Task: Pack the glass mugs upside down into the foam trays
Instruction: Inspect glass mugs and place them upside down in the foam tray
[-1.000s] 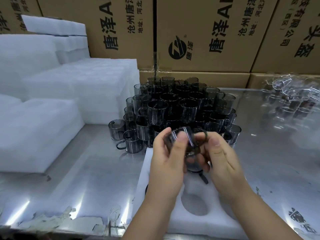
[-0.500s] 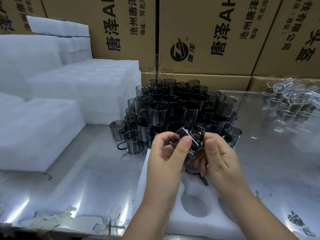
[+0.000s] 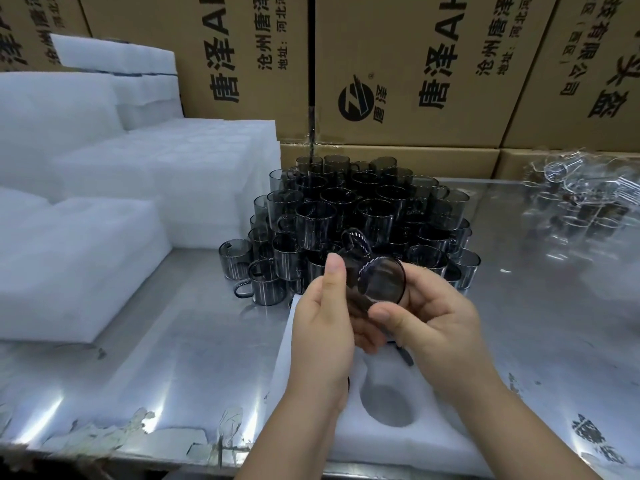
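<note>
Head view: left hand [image 3: 322,327] and right hand [image 3: 436,320] both grasp one smoked glass mug [image 3: 379,282], tilted with its handle uppermost, above the foam tray [image 3: 381,445]. Mug stack [image 3: 363,209] stands just behind the tray on the steel table [image 3: 173,358].

The left hand [image 3: 322,327] and right hand [image 3: 433,323] hide much of the foam tray [image 3: 381,445]; the clear glassware [image 3: 581,206] is blurred.

Far beyond the left hand [image 3: 322,327], a cardboard box [image 3: 197,32] carried sideways print reading "唐泽 A", "沧州唐泽" and "地址:河北河", cut off at the top edge. Behind both hands, the middle box [image 3: 391,46] bore the same lines plus a round logo [image 3: 356,98] marked "唐泽". Beyond the right hand [image 3: 433,320], a third box [image 3: 554,109] showed "有限公司".
</note>
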